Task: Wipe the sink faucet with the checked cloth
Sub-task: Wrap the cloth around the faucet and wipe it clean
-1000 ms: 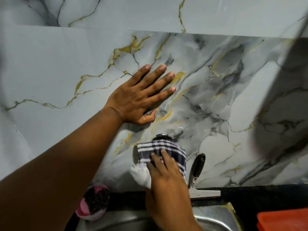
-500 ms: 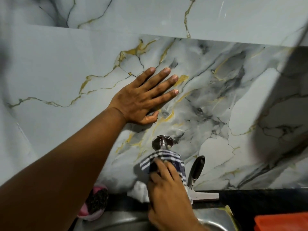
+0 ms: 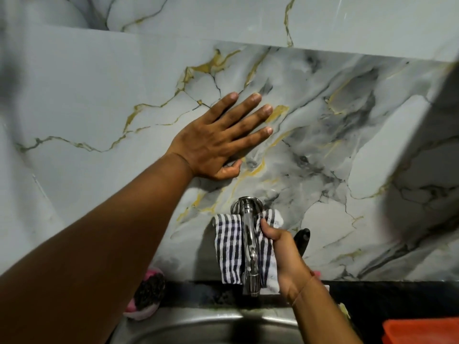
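A chrome faucet point(image 3: 249, 244) juts out from the marble wall above the steel sink point(image 3: 198, 326). The checked cloth point(image 3: 229, 249), white with dark blue stripes, hangs behind and under the spout, showing on both sides of it. My right hand point(image 3: 283, 254) grips the cloth at the faucet's right side, thumb up near the base. My left hand point(image 3: 218, 142) lies flat on the wall above the faucet, fingers spread, holding nothing.
A pink and dark scrubber point(image 3: 146, 294) sits on the black counter left of the faucet. A black-handled tool point(image 3: 303, 240) leans on the wall behind my right hand. An orange container point(image 3: 419, 331) shows at the bottom right corner.
The cloth has slid from over the faucet's top down behind the spout, leaving the chrome spout bare. My right hand shifted to the faucet's right side. My left hand stayed on the wall.
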`<move>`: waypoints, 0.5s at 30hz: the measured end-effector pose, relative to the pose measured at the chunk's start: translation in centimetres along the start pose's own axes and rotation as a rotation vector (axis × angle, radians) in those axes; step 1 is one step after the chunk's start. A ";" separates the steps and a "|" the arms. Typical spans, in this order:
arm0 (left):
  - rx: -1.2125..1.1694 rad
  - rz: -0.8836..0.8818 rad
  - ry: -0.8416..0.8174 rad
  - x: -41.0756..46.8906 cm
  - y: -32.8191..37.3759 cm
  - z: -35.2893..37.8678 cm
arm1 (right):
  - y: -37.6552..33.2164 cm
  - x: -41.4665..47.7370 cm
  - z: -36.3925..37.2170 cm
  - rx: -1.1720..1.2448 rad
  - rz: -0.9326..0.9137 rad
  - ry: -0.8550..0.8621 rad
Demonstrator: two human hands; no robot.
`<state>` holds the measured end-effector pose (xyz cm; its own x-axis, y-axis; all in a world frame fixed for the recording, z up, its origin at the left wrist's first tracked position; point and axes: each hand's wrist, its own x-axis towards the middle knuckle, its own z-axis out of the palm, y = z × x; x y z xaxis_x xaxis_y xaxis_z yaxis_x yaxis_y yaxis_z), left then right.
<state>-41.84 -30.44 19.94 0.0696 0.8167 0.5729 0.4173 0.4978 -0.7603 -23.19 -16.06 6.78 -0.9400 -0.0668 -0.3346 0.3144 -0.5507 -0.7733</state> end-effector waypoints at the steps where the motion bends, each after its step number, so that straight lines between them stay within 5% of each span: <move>1: 0.005 0.000 -0.005 0.0 0.0 0.0 | -0.3 0.5 -0.4 0.059 0.046 0.015; 4: 0.006 -0.003 0.003 -0.1 0.1 0.1 | 2.2 0.5 -2.0 0.106 0.166 0.061; 9: 0.010 0.003 -0.001 0.0 0.1 -0.1 | 2.3 0.3 -1.1 0.123 0.095 0.047; 12: 0.008 -0.002 -0.003 0.1 0.0 -0.2 | 0.5 0.0 1.9 -0.171 -0.128 0.084; 15: 0.013 -0.007 -0.007 0.0 0.1 -0.1 | 3.9 -1.7 3.3 -0.874 -0.473 0.425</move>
<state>-41.71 -30.44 19.87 0.0607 0.8153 0.5758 0.4063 0.5067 -0.7604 -20.82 -20.84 6.15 -0.9208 0.3838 0.0694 0.0759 0.3508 -0.9334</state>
